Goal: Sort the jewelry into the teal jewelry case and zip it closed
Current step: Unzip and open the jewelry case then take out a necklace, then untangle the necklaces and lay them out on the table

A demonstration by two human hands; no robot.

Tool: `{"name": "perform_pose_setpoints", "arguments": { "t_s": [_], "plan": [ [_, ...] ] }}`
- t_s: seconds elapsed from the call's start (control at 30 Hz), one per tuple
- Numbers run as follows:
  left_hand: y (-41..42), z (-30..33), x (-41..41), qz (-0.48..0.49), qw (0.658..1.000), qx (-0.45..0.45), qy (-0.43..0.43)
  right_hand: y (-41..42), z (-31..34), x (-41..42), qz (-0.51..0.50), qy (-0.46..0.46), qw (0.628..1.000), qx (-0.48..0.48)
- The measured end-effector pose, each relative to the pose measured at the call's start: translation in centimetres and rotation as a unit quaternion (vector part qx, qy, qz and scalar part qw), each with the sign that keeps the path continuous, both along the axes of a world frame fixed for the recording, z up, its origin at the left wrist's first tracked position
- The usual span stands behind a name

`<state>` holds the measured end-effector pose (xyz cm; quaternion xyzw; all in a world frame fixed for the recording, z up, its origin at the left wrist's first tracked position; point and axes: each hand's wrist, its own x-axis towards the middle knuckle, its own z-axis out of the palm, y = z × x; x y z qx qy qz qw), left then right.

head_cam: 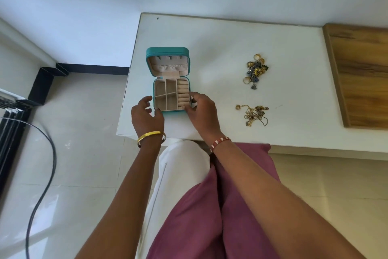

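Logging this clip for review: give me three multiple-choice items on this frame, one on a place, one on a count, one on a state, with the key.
1. Where do the jewelry piles lie relative to the teal jewelry case?
A. To its right on the white table
B. Inside it
C. On the floor

2. How many separate piles of jewelry lie on the table?
A. One
B. Two
C. Four

3. What state is the case in?
A. Zipped shut
B. Open, compartments empty
C. Open, full of rings

Key:
1 A: the ring and earring pile and the tangled gold chains lie right of the case.
2 B: those two piles only.
3 B: the lid stands up; left hand and right hand are at its near corners.
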<state>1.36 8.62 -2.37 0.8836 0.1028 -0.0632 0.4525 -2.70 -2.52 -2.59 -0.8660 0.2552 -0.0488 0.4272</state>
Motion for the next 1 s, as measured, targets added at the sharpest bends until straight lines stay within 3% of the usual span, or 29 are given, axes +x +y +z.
{"name": "perform_pose_setpoints", "arguments": {
  "t_s": [0.13,0.27,0.4,0.57,0.77,0.87,1.0],
  "plan": [
    [-2.1,1.0,-1.9,-0.03,0.995,-0.016,-0.089,-2.6,0.3,-2.0,-0.007,-0.007,1.0,-0.013],
    [-5.4,1.0,-4.4,-0.109,0.984,-0.064,-0.123,-6.5,0.2,-4.9,-0.059,-0.024,0.997,-0.042],
    [-8.7,0.5,-6.9,-0.173,0.976,-0.1,-0.087,-10.0,-0.1,-6.8,-0.091,0.019,0.99,-0.104],
    [-10.8,-0.7,-8.3,-0.217,0.972,-0.086,-0.008,-11.2,-2.0,-6.7,-0.013,0.094,0.971,-0.22],
    [-11.0,-1.2,-8.1,-0.212,0.975,-0.063,0.026,-10.7,-2.8,-6.6,0.003,0.026,0.953,-0.301],
    [-11.1,-0.9,-8.1,-0.21,0.975,-0.069,0.034,-10.8,-2.6,-6.6,-0.016,0.018,0.965,-0.261],
    [-11.0,0.5,-8.5,-0.222,0.97,-0.088,0.035,-10.6,0.4,-6.8,-0.112,-0.081,0.987,-0.076]
  ]
}}
